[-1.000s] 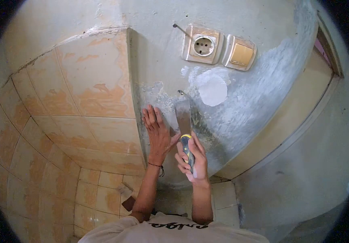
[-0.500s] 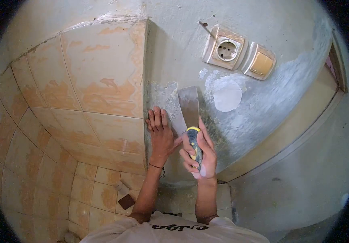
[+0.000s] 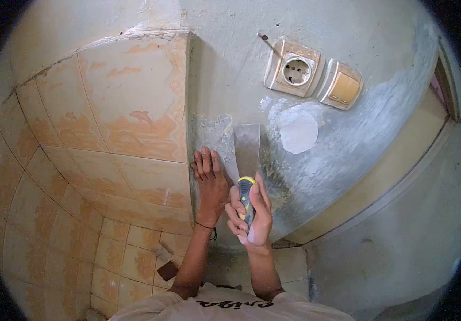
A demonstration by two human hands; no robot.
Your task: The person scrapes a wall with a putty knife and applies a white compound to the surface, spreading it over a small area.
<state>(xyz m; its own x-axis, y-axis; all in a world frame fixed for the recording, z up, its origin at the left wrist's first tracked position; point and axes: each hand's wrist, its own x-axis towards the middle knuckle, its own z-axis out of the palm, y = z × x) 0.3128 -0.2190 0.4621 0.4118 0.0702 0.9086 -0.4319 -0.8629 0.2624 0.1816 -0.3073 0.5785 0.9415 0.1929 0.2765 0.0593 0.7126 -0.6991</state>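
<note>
In my right hand (image 3: 253, 211) is a putty knife (image 3: 247, 147), its black-and-yellow handle wrapped by my fingers and its wide metal blade pointing up the wall. The blade overlaps the rough, peeled strip of the painted wall (image 3: 213, 134). My left hand (image 3: 209, 179) lies flat on that wall beside the tiled edge, fingers stretched upward and holding nothing. A round white filler patch (image 3: 299, 132) shows to the right of the blade, with thinner white smears around it.
Above the patch are a wall socket (image 3: 297, 70) and a light switch (image 3: 343, 89), with a nail (image 3: 265, 39) beside the socket. Dolphin-patterned tiles (image 3: 134, 107) project on the left. A brown block (image 3: 167, 270) lies on the tiled floor. A door frame (image 3: 380, 187) runs along the right.
My right hand and the putty knife have moved down and slightly left, closer to my left hand. The left hand remains on the wall. The view has shifted slightly.
</note>
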